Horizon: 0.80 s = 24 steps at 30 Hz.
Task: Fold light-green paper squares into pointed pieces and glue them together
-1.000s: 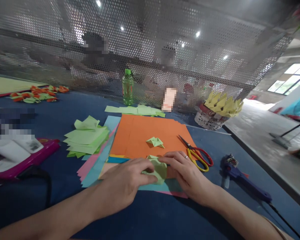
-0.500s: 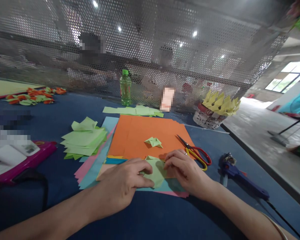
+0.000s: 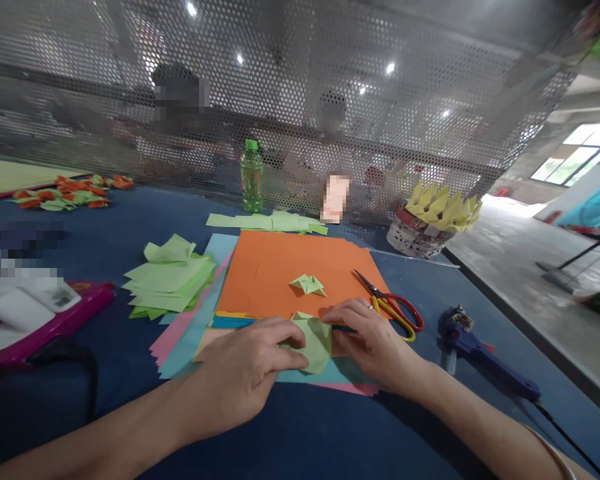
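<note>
A light green sheet of paper (image 3: pixel 318 343) with a folded edge lies in front of me on a stack of coloured paper. My left hand (image 3: pixel 263 350) grips its left side, fingers curled and thumb pressed on the sheet. At the upper right edge of the same sheet, my right hand (image 3: pixel 367 337) bends its fingertips onto the paper. A small folded green paper piece (image 3: pixel 308 285) sits just beyond, on the orange paper (image 3: pixel 280 260). Scissors (image 3: pixel 387 307) with red and yellow handles rest beside my right hand.
A pile of green paper (image 3: pixel 167 280) stands at left, near a magenta device (image 3: pixel 80 313). Green strips (image 3: pixel 265 221) and a bottle (image 3: pixel 251 177) are behind. At right are a blue glue gun (image 3: pixel 485 360) and a basket (image 3: pixel 415 233) with yellow folded paper.
My right hand's fingers have shifted slightly at the sheet's right edge, uncovering more of it. My left hand stays nearly still on the paper.
</note>
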Available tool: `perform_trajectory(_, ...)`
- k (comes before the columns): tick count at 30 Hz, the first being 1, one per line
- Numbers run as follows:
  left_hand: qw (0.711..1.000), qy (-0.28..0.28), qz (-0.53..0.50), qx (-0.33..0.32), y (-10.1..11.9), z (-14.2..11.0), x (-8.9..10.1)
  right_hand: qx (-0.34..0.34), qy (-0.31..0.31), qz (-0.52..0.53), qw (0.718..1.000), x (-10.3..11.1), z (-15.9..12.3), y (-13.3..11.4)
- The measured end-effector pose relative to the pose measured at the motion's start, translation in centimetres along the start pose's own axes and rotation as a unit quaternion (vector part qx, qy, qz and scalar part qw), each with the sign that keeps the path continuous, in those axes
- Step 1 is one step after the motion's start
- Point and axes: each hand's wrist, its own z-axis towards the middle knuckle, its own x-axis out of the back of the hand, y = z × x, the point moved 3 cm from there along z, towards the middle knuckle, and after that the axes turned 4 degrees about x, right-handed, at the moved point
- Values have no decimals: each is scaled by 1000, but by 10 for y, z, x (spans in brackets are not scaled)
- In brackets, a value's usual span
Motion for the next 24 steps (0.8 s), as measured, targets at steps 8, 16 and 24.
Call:
perform_trajectory(8,995,84,-28,40,-5,-2,0,0,1,4,1000,2,0,-1)
perform_trajectory(16,985,135,-55,93,-15,2,9,-11,16,1,1000,2,-1,0)
perform_trajectory(24,985,121,-67,102,-17,2,6,-17,18,2,1000,3,-1,0)
